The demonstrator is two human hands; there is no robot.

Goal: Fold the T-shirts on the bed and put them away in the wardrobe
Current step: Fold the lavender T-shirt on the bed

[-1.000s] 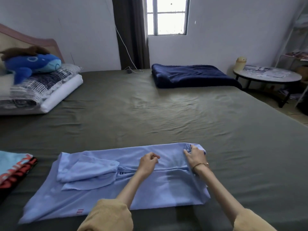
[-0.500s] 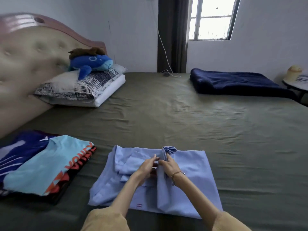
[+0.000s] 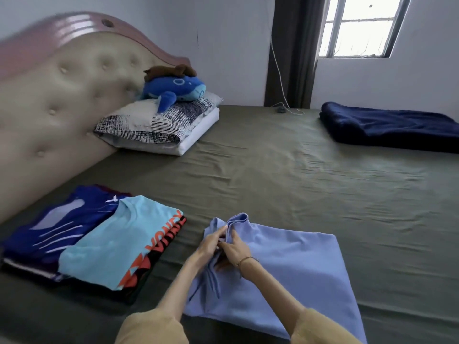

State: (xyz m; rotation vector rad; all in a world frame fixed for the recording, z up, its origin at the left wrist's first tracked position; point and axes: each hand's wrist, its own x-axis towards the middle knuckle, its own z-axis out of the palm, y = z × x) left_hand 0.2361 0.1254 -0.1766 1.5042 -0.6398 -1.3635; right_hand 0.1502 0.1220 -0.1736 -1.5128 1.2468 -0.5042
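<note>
Currently the lilac T-shirt (image 3: 285,259) lies half-folded on the bed (image 3: 273,170), beside the folded stack (image 3: 94,244). My left hand (image 3: 211,240) and right hand (image 3: 236,249) both pinch its bunched left edge. Fabric looks light, limp; I'd grip doubled edges.

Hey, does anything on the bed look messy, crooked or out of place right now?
Nothing damaged or spilled. The light blue T-shirt is mid-fold, bunched where the left hand and right hand grip it. The folded shirt pile lies fanned rather than squared, and the olive sheet is wrinkled.
</note>
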